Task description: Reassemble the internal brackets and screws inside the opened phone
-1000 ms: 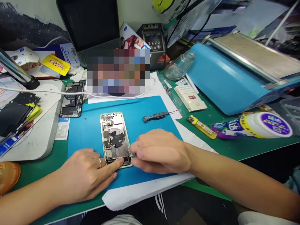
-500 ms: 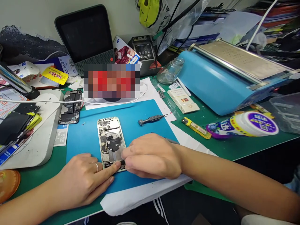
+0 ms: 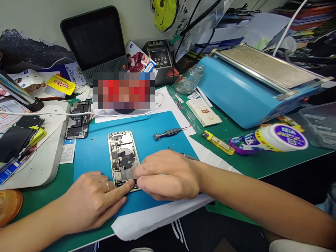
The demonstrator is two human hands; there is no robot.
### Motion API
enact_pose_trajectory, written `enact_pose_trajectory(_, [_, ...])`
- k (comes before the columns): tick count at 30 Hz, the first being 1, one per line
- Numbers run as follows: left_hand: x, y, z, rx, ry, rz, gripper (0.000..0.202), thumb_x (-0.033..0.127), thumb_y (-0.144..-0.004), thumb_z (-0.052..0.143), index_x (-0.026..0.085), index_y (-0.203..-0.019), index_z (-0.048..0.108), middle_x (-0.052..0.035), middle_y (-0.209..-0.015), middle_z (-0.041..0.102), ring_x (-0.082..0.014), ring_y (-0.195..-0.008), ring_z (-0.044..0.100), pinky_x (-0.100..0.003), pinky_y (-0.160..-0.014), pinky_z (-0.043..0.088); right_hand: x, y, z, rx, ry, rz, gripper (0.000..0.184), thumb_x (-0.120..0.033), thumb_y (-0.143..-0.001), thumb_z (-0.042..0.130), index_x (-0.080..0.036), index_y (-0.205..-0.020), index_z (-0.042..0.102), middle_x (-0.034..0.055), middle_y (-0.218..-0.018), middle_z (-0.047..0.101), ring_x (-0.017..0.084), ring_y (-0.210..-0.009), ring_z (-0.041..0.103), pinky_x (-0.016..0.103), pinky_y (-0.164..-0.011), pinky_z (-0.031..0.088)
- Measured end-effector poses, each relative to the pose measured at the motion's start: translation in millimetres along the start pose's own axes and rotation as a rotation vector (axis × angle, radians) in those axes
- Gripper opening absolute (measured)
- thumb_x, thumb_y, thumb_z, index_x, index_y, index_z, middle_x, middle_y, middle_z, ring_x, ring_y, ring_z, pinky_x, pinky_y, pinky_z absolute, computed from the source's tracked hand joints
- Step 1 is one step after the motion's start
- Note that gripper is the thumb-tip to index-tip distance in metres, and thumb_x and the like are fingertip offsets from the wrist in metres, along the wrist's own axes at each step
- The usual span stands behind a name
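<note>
An opened phone (image 3: 126,143) lies face up on the blue mat (image 3: 91,157), its circuit boards and inner parts bare. My left hand (image 3: 93,201), with a ring on one finger, lies at the phone's lower left. Its index finger is stretched out and presses on the phone's bottom end. Over the lower right corner my right hand (image 3: 168,176) is closed in a pinch. Its fingertips point down at the phone, and whatever they hold is hidden behind the hand. Part of a dark metal tool (image 3: 183,154) shows just behind that hand. A grey screwdriver (image 3: 170,133) rests farther up the mat.
Another opened phone (image 3: 78,120) lies left of the mat, beside a white block-like stand (image 3: 49,171). To the right are a yellow lighter (image 3: 217,142), a cigarette pack (image 3: 203,112), a purple-and-white bottle (image 3: 267,139) and a blue machine (image 3: 236,91). A white cable (image 3: 52,113) crosses the back.
Both hands keep nearly the same pose on the phone. The whole view has shifted slightly, and a little more of the tool behind my right hand shows.
</note>
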State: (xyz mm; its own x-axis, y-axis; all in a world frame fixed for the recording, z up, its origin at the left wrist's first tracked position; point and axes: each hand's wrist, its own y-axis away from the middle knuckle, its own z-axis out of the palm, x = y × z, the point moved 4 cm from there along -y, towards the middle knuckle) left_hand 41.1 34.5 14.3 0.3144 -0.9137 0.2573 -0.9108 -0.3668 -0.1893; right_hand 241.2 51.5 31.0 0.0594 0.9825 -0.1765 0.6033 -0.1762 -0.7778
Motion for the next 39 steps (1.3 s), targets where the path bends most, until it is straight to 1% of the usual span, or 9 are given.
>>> enact_pose_trajectory(6, [-0.5,2.0,1.9,-0.004,-0.001,0.001,0.032,0.022,-0.107,0.043,0.015,-0.133,0.060,0.0022,-0.068,0.064,-0.0176,-0.055,0.059,-0.035,-0.050,0.038,0.9,0.1,0.8,-0.003,0.004,0.016,0.021,-0.011,-0.094,0.056,-0.012,-0.115,0.056,0.0077,-0.097,0.076,0.014,-0.081,0.070,0.026,-0.070,0.058])
enact_pose_trajectory(10, [-0.8,3.0,3.2,-0.015,-0.017,-0.001,0.033,0.023,-0.107,0.044,0.015,-0.136,0.058,0.0021,-0.068,0.063,-0.0180,-0.055,0.059,-0.034,-0.051,0.039,1.3,-0.5,-0.1,0.015,0.030,0.022,0.015,-0.020,-0.099,0.061,-0.013,-0.112,0.056,0.0070,-0.092,0.076,0.014,-0.074,0.069,0.026,-0.063,0.056])
enact_pose_trajectory(14, [-0.1,3.0,2.1,-0.015,-0.016,-0.001,0.033,0.023,-0.106,0.045,0.015,-0.134,0.059,0.0024,-0.066,0.062,-0.0175,-0.054,0.059,-0.033,-0.051,0.039,1.6,1.7,1.4,-0.025,0.013,0.017,0.028,-0.012,-0.091,0.065,-0.012,-0.118,0.056,0.0091,-0.098,0.075,0.014,-0.079,0.070,0.026,-0.065,0.056])
enact_pose_trajectory(17, [0.1,2.8,1.3,-0.010,-0.015,-0.002,0.034,0.022,-0.106,0.044,0.014,-0.136,0.058,0.0026,-0.066,0.062,-0.0175,-0.054,0.059,-0.033,-0.050,0.040,1.3,2.2,-0.1,0.003,-0.031,0.014,0.033,-0.013,-0.087,0.066,-0.010,-0.119,0.056,0.0097,-0.098,0.075,0.015,-0.082,0.072,0.026,-0.069,0.058])
enact_pose_trajectory(22, [0.0,2.2,1.3,-0.006,-0.021,0.003,0.032,0.023,-0.107,0.044,0.015,-0.134,0.059,0.0024,-0.066,0.062,-0.0174,-0.054,0.057,-0.034,-0.051,0.036,1.1,0.4,-1.3,-0.027,0.063,0.037,0.024,-0.017,-0.094,0.062,-0.016,-0.117,0.055,0.0059,-0.096,0.076,0.012,-0.075,0.070,0.024,-0.063,0.056])
enact_pose_trajectory(27, [0.1,3.3,1.3,-0.005,-0.011,0.002,0.032,0.022,-0.107,0.043,0.015,-0.134,0.058,0.0025,-0.067,0.062,-0.0174,-0.055,0.057,-0.035,-0.052,0.036,1.3,-0.2,-1.1,0.008,-0.022,0.015,0.026,-0.010,-0.093,0.055,-0.011,-0.119,0.056,0.0100,-0.099,0.076,0.015,-0.084,0.072,0.026,-0.070,0.058])
enact_pose_trajectory(32, [0.0,4.2,2.8,-0.022,-0.013,-0.006,0.032,0.023,-0.107,0.043,0.015,-0.134,0.058,0.0026,-0.067,0.061,-0.0184,-0.055,0.057,-0.037,-0.051,0.036,1.4,-2.5,-1.8,-0.007,0.044,0.030,0.016,-0.020,-0.100,0.058,-0.015,-0.115,0.056,0.0064,-0.094,0.077,0.013,-0.074,0.070,0.025,-0.060,0.054])
enact_pose_trajectory(36, [-0.3,3.2,2.6,-0.005,-0.013,0.000,0.032,0.023,-0.107,0.042,0.014,-0.134,0.058,0.0027,-0.065,0.060,-0.0177,-0.054,0.056,-0.036,-0.051,0.036,0.7,-2.0,-1.7,-0.013,0.002,0.021,0.023,-0.011,-0.096,0.053,-0.011,-0.120,0.056,0.0104,-0.098,0.076,0.015,-0.081,0.071,0.027,-0.067,0.057])
enact_pose_trajectory(39, [-0.8,2.8,2.4,0.002,-0.017,0.003,0.033,0.023,-0.108,0.043,0.014,-0.136,0.057,0.0027,-0.066,0.061,-0.0180,-0.054,0.057,-0.036,-0.051,0.037,1.8,-1.0,-1.5,0.025,-0.011,0.027,0.022,-0.014,-0.097,0.052,-0.011,-0.119,0.056,0.0109,-0.097,0.076,0.015,-0.080,0.072,0.026,-0.068,0.058])
